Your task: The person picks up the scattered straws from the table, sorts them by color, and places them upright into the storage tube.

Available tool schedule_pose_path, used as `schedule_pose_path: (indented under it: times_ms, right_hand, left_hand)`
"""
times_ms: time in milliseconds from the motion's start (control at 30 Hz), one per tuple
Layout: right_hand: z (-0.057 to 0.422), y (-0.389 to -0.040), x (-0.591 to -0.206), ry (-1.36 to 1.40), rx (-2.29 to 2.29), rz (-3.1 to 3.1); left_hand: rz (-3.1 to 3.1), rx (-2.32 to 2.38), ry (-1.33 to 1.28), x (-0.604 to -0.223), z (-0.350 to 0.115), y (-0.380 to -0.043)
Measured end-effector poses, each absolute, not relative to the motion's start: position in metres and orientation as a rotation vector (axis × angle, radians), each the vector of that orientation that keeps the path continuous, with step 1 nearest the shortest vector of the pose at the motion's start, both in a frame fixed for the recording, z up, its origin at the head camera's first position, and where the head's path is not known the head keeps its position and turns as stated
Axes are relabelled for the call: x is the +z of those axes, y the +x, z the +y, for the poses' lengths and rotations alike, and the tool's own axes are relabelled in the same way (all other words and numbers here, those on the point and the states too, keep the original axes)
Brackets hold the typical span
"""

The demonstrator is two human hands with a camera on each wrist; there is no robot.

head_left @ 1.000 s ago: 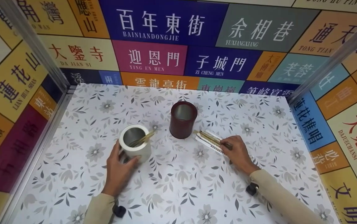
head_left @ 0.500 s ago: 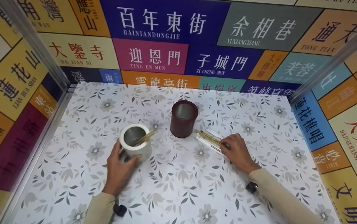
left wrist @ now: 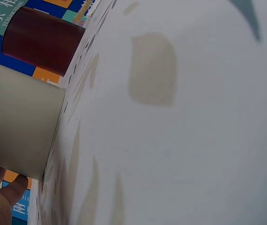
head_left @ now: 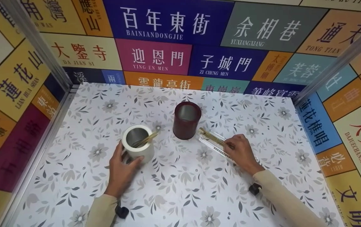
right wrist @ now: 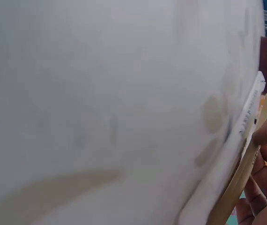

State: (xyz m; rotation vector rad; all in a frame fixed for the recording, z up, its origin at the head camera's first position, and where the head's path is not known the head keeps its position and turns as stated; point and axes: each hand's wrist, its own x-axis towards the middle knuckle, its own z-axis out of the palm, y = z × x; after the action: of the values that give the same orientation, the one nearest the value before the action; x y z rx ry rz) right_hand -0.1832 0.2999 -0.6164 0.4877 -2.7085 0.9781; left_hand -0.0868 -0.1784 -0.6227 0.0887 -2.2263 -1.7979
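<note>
My left hand [head_left: 122,173] grips a pale, thick-rimmed cylindrical cup [head_left: 145,153], thumb on its near side and fingers around the left. A few thin gold-coloured sticks [head_left: 150,137] lean out over the cup's right rim. On the right, my right hand [head_left: 243,154] pinches a flat gold-tan strip [head_left: 212,137] that angles up and left. White strips with small dark markings [head_left: 213,147] lie just under it. In the right wrist view the tan strip [right wrist: 248,168] runs close beside a white strip [right wrist: 246,119]; what kind of strips these are I cannot tell.
A dark red cylindrical cup [head_left: 185,126] stands upright between the hands, farther back, left of the strips' far ends. The flower-patterned tabletop [head_left: 174,201] is bounded by walls [head_left: 155,60] covered in coloured sign panels at the back and both sides.
The gold-tan strip's far end has shifted slightly up and right, a little apart from the white strips. My right fingers have moved slightly. The left hand and pale cup stay nearly still.
</note>
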Motion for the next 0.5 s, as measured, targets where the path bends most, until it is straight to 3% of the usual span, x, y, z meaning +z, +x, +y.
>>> schedule_pose_path:
  times_ms: [233, 500]
  right_hand:
    - [0.29, -0.179, -0.59, 0.257, 1.282, -2.695]
    - [0.274, -0.169, -0.566, 0.269, 1.468, -2.606]
  left_hand:
    - [-2.212, -1.819, 0.091, -0.622, -0.179, -0.087]
    - [-2.178, -1.867, 0.069, -0.623, -0.177, -0.087]
